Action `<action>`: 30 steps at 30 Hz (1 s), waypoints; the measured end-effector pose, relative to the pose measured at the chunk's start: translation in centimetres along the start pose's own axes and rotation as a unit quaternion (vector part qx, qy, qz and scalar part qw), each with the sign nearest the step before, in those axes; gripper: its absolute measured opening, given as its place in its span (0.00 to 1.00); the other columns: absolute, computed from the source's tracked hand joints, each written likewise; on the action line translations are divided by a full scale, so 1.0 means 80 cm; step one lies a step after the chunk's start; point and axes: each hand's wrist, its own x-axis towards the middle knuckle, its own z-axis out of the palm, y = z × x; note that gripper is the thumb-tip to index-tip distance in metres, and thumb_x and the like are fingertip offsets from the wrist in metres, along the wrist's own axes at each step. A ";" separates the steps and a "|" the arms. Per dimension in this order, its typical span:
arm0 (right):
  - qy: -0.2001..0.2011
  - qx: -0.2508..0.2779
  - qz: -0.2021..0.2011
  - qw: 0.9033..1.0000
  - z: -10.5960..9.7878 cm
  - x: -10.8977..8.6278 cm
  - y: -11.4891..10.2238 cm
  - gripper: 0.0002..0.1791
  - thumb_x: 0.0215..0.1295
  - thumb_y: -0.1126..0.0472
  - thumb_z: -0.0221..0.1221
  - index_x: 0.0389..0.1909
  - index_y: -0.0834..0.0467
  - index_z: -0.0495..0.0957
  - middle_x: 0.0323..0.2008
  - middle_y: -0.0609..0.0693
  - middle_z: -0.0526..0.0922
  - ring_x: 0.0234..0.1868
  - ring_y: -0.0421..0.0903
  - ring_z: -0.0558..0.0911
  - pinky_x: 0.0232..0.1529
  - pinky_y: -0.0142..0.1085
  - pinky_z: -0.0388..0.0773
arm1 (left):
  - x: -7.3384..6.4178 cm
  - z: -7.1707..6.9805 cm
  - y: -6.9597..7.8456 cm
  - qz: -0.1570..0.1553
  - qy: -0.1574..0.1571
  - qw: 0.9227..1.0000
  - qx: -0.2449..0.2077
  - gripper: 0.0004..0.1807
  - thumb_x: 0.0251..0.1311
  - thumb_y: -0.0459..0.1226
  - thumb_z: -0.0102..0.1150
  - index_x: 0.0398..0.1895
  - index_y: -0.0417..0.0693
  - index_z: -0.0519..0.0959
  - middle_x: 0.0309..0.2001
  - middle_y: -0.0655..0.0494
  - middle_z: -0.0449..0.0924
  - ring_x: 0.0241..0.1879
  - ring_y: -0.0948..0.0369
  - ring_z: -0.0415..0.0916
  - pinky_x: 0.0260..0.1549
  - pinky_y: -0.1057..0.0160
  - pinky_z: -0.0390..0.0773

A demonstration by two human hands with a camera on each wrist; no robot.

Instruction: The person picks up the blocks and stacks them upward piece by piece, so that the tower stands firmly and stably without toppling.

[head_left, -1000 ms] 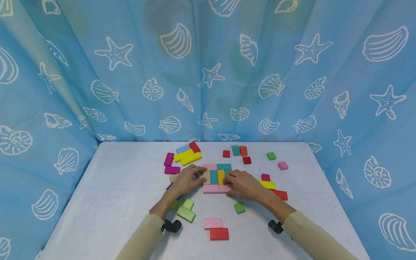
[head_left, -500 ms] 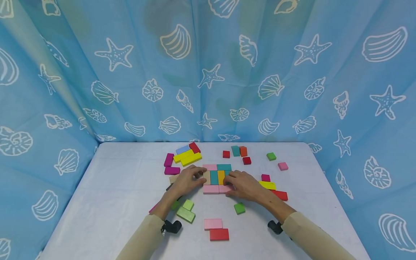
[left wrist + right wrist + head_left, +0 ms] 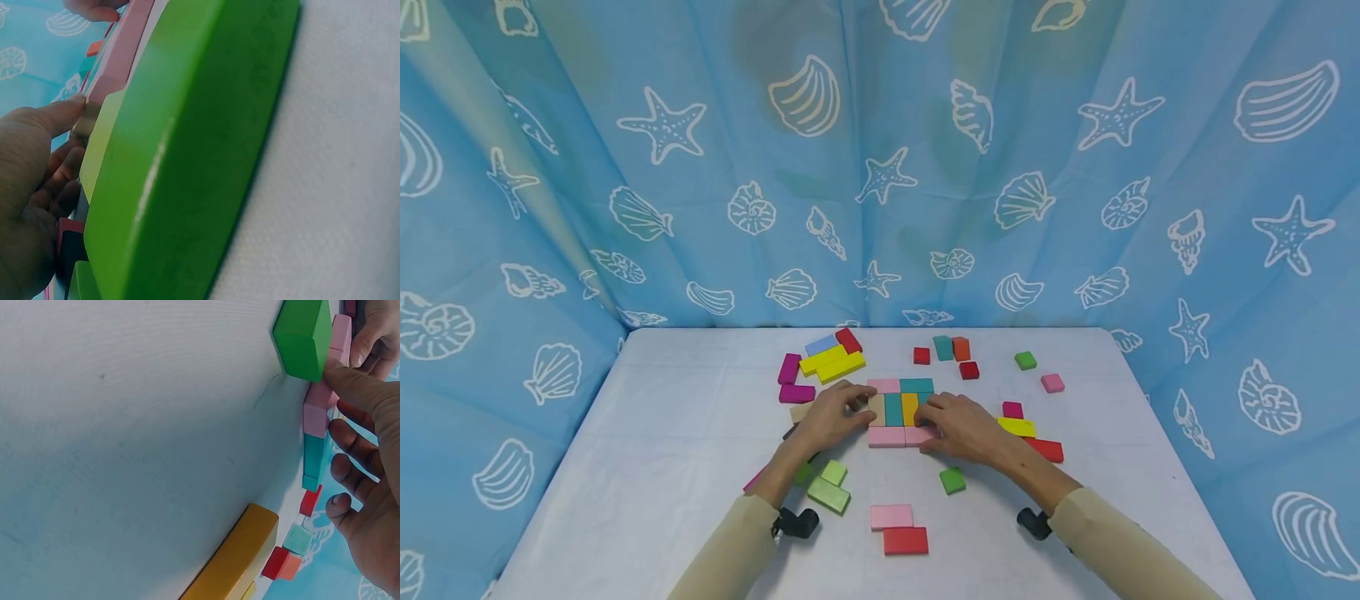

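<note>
A flat rectangle of wooden blocks lies mid-table in the head view. Its back row pairs a pink block [image 3: 883, 386] with a teal block [image 3: 917, 385]. In the middle row stand a beige block [image 3: 877, 407], teal pieces and a yellow-orange block [image 3: 910, 408]. Two pink blocks [image 3: 887, 437] form the front row. My left hand [image 3: 831, 415] touches the left side, thumb and index finger spread along the beige block. From the right, my right hand [image 3: 962, 427] rests fingertips on the teal end piece, partly hiding it, with its thumb by the front pink block [image 3: 317, 403].
Yellow blocks [image 3: 842, 367] and magenta ones lie back left; small red, teal and orange pieces sit behind. Light green blocks [image 3: 829, 494] are near my left wrist, a green block [image 3: 952, 480] near my right. A red block [image 3: 906, 541] touches a pink one in front.
</note>
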 end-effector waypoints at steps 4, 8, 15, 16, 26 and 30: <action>-0.004 0.009 0.005 1.000 -0.002 0.000 0.000 0.30 0.50 0.44 0.76 0.54 0.45 0.80 0.50 0.43 0.80 0.54 0.43 0.77 0.58 0.43 0.78 | 0.000 0.000 0.000 0.000 -0.001 1.000 0.001 0.26 0.63 0.48 0.67 0.64 0.57 0.78 0.49 0.60 0.79 0.47 0.62 0.75 0.49 0.62 0.80; -0.018 0.051 0.034 0.998 -0.008 0.002 0.006 0.28 0.50 0.44 0.76 0.52 0.44 0.81 0.47 0.41 0.80 0.52 0.42 0.77 0.55 0.42 0.79 | 0.000 -0.001 0.000 -0.001 -0.002 1.000 0.004 0.26 0.63 0.47 0.67 0.64 0.57 0.78 0.50 0.60 0.79 0.47 0.63 0.75 0.49 0.63 0.79; -0.078 0.185 0.093 0.975 -0.046 -0.007 0.052 0.21 0.56 0.50 0.74 0.51 0.46 0.81 0.41 0.41 0.80 0.44 0.42 0.78 0.43 0.35 0.81 | 0.001 -0.001 0.001 -0.005 -0.002 1.000 0.002 0.25 0.64 0.47 0.67 0.64 0.57 0.78 0.50 0.60 0.79 0.47 0.63 0.75 0.50 0.62 0.79; -0.088 0.195 0.098 0.972 -0.051 -0.010 0.061 0.21 0.57 0.52 0.74 0.51 0.47 0.82 0.41 0.42 0.81 0.43 0.43 0.78 0.42 0.34 0.81 | 0.001 0.000 0.001 -0.005 -0.003 1.000 0.002 0.25 0.64 0.47 0.67 0.64 0.57 0.78 0.49 0.60 0.79 0.47 0.63 0.75 0.50 0.62 0.79; -0.147 0.203 0.134 0.959 -0.076 -0.051 0.120 0.26 0.52 0.62 0.76 0.53 0.55 0.79 0.44 0.52 0.80 0.43 0.47 0.76 0.41 0.36 0.82 | 0.000 -0.003 0.003 -0.001 -0.001 1.000 0.001 0.25 0.63 0.47 0.67 0.64 0.57 0.78 0.48 0.60 0.79 0.46 0.62 0.75 0.49 0.61 0.80; -0.149 0.168 0.144 0.964 -0.070 -0.060 0.129 0.26 0.48 0.62 0.77 0.49 0.52 0.79 0.43 0.50 0.77 0.44 0.47 0.75 0.39 0.35 0.82 | 0.000 -0.001 0.002 -0.002 -0.001 1.000 0.000 0.25 0.63 0.47 0.67 0.64 0.57 0.78 0.48 0.60 0.79 0.46 0.62 0.75 0.48 0.61 0.80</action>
